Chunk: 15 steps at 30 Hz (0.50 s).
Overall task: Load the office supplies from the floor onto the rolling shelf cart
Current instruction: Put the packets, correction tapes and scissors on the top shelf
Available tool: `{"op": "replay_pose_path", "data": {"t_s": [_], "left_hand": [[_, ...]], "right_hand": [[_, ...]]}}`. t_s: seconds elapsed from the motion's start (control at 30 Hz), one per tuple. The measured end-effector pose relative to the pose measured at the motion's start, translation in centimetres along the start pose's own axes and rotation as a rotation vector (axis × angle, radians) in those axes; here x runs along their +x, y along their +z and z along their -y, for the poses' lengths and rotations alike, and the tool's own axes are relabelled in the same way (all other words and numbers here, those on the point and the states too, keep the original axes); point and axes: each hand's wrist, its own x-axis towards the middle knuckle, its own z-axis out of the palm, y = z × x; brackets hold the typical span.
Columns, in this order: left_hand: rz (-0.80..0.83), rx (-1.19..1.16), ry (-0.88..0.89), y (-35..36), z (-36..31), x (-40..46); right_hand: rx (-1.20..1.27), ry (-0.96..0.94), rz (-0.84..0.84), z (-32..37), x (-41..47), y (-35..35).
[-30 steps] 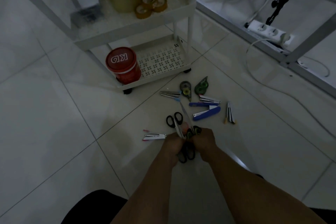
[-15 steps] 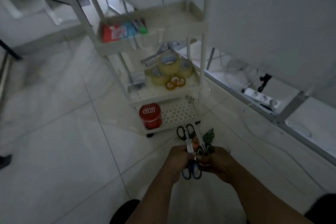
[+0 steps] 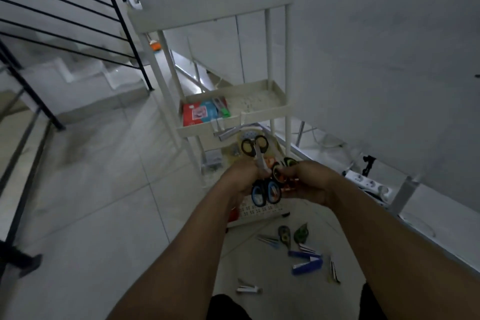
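Note:
Both hands hold a bundle of scissors (image 3: pixel 262 176) in the air in front of the white rolling shelf cart (image 3: pixel 233 109). My left hand (image 3: pixel 240 179) grips the blades of a black-handled pair that points up and of a blue-handled pair that points down. My right hand (image 3: pixel 310 180) closes on more scissors with orange and green handles. On the floor below lie blue staplers (image 3: pixel 306 266), correction tape dispensers (image 3: pixel 284 232) and a small stapler (image 3: pixel 248 289). The cart's middle shelf holds coloured packets (image 3: pixel 201 113).
A black stair railing (image 3: pixel 78 23) and steps stand at the left. A white power strip (image 3: pixel 368 182) with cables lies by the wall at the right. A metal frame leg (image 3: pixel 401 196) stands near it. Bare floor tiles spread to the left.
My hands have lifted the scissors from the floor up to the height of the cart's lower shelves. The view has tilted up, and the cart's top shelf and the railing now show.

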Motion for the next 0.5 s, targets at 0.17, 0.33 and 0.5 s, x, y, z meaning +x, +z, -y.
{"op": "replay_pose_path", "data": {"t_s": [0.17, 0.33, 0.5], "left_hand": [[0.034, -0.045, 0.067, -2.0, -6.3, -0.9], [0.024, -0.134, 0.067, -4.9, -11.9, 0.7], [-0.057, -0.16, 0.068, -7.5, -15.5, 4.8]], "right_hand": [[0.025, -0.024, 0.014, 6.1, -1.1, 0.5], [-0.004, -0.056, 0.024, 12.7, 0.4, 2.9], [-0.057, -0.082, -0.064, 17.6, 4.3, 5.7]]}}
